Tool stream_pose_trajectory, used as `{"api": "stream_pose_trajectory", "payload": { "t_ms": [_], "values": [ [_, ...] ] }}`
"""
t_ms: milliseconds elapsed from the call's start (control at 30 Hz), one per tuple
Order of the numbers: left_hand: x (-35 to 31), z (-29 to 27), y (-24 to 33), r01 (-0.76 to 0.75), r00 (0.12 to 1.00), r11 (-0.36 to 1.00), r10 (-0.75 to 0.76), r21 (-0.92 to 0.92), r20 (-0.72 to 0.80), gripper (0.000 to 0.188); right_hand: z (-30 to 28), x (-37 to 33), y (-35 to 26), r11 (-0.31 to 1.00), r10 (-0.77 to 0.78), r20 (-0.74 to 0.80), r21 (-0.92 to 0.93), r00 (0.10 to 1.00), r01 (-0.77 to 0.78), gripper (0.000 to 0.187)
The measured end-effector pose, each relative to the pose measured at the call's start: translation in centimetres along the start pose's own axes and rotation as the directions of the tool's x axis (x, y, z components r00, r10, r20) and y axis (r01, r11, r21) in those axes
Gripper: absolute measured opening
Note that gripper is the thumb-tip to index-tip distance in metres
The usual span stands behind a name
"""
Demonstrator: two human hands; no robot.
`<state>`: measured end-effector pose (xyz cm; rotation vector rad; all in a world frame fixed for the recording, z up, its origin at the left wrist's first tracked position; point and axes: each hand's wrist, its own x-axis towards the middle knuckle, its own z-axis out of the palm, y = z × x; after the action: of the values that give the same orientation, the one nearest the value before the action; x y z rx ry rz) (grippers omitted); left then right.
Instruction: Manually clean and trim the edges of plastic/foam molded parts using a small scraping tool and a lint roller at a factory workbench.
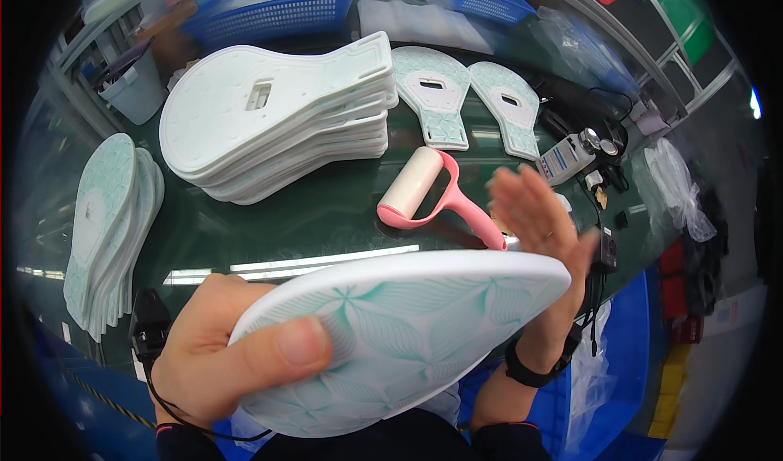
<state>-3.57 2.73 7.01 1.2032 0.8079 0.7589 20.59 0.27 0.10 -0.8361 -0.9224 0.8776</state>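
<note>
Left hand (220, 355) held a white oval panel (408, 339) up close to the camera, above the near edge of the dark green tabletop (310, 216); thumb pressed flat on its upper face, other fingers hidden beneath, pinching the panel's left end. Panel face showed a teal leaf-and-line pattern on white; rim plain white, rounded; panel tilted, right end higher. Right hand (542, 216) stood at the panel's right end, fingers spread and straight, palm toward the panel edge; contact could not be told. Pink-handled lint roller (436, 192) lay on the tabletop just beyond; stack of white panels (277, 119) farther back; another patterned stack (106, 224) at left.
</note>
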Motion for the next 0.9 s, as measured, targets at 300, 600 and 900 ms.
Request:
{"api": "stream_pose_trajectory", "payload": {
  "t_ms": [300,600,900],
  "values": [
    [1.0,-0.8,-0.7,-0.075,0.996,0.985,0.081,0.152,-0.029,0.035,0.0,-4.5,0.0,0.865,0.28,0.45,0.265,0.848,-0.426,0.055],
    [0.2,-1.1,1.1,-0.141,0.988,0.982,0.131,0.127,0.086,0.031,2.1,-5.6,-1.0,0.882,0.172,0.411,0.341,0.895,-0.326,0.045],
    [0.7,0.0,0.5,-0.253,0.966,0.965,0.256,0.074,-0.025,0.043,1.5,-5.8,-0.8,0.896,0.175,0.434,0.301,0.884,-0.325,0.038]
  ]
}}
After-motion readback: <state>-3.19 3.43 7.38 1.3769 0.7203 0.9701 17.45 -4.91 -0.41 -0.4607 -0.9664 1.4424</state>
